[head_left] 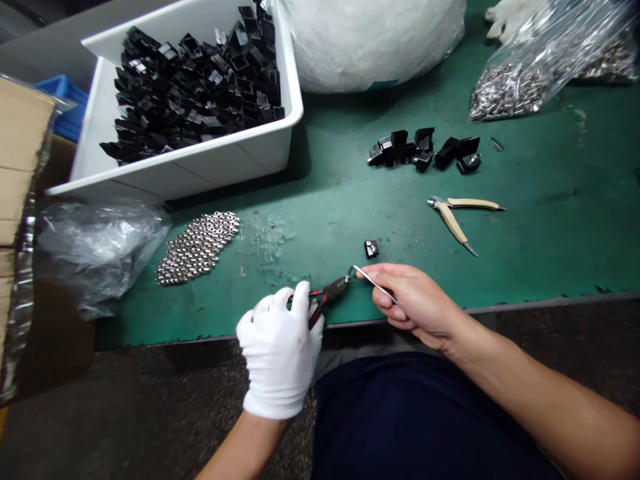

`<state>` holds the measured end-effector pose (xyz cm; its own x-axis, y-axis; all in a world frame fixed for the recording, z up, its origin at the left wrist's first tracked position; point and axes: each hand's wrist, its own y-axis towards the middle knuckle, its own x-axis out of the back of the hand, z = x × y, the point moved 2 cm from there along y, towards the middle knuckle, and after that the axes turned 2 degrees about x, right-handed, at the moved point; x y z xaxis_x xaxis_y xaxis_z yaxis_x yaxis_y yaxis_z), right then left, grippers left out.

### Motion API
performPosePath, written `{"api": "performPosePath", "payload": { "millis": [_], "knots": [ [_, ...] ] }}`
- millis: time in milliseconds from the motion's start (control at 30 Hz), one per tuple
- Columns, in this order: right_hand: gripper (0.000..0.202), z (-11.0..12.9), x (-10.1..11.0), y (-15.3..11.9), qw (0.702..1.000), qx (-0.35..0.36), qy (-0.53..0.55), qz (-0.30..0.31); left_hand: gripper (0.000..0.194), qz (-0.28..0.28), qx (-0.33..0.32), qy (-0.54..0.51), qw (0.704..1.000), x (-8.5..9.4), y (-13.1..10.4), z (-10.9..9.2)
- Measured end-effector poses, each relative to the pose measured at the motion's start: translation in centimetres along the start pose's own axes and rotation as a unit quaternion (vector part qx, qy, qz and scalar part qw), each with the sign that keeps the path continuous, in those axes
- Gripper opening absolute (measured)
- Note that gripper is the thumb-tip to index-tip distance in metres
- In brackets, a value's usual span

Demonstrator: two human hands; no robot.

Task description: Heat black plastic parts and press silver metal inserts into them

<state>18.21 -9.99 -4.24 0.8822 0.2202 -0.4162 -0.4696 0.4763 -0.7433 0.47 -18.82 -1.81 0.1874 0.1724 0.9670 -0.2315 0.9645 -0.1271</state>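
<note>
My left hand [283, 347], in a white glove, is closed round the red-and-black handles of a pair of pliers [334, 289]. A small shiny metal piece [348, 279] sits at the pliers' tips. Bare, my right hand [417, 300] pinches a thin bent metal tool [375, 285], whose hooked end meets that piece. Just beyond the tips, a small black part [371, 249] lies on the green table. Pale-yellow-handled cutters [463, 212] rest with their handles spread, beyond my right hand.
A white bin [225, 157] of black parts stands at the back left. Small metal pieces [199, 248] lie in rows near a crumpled clear bag [100, 240]. Several black parts [424, 150] lie at the back, with a bag of metal pieces [513, 90] and a large white bundle [373, 40].
</note>
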Motion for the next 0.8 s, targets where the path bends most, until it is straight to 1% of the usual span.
{"api": "performPosePath", "payload": {
  "millis": [267,467,633,700,800],
  "knots": [
    [0.022,0.6,-0.3,-0.7,0.997,-0.031,0.068,-0.015,0.041,-0.018,0.006,-0.029,0.999,-0.9,0.1,0.5],
    [0.024,0.7,-0.5,-1.7,0.996,-0.025,0.08,-0.003,0.038,-0.021,0.006,-0.085,0.996,-1.3,-0.2,0.6],
    [0.023,1.2,-1.1,-2.7,0.996,-0.027,0.087,-0.004,0.038,-0.066,0.011,-0.099,0.993,-1.8,-0.4,0.7],
    [0.024,1.3,-1.2,-3.1,0.995,-0.025,0.091,-0.008,0.036,-0.082,0.011,-0.126,0.989,-2.2,-0.5,0.7],
    [0.025,1.4,-1.2,-3.3,0.995,-0.017,0.097,-0.007,0.034,-0.091,0.007,-0.185,0.978,-2.7,-0.7,0.6]
  ]
}}
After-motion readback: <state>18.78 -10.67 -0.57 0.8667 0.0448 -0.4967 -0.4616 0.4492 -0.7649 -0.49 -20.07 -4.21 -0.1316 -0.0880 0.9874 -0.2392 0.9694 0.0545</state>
